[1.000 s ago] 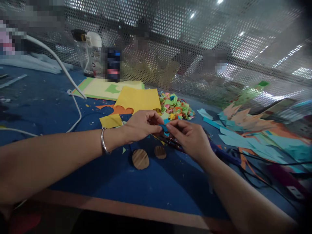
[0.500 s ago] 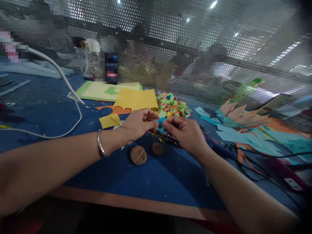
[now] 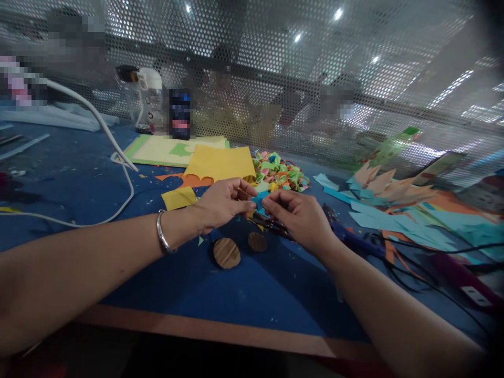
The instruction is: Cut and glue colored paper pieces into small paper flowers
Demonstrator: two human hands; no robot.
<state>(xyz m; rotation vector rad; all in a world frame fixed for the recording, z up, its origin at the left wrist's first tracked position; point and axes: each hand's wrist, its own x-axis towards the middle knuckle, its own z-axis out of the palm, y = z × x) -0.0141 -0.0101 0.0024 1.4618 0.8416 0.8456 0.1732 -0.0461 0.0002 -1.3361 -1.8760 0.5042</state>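
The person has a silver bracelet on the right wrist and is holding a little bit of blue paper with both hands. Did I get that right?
Almost! The head view shows the silver bracelet on the wrist of the left hand, not the right hand. The rest is right: both hands are holding a little bit of blue paper.

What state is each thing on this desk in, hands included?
left hand, pinching blue paper
right hand, pinching it too
blue paper, held between both hands
yellow sheet, one edge cut in curves
paper scraps, heaped
brown discs, lying apart
bottles, upright, lids on
bracelet, worn
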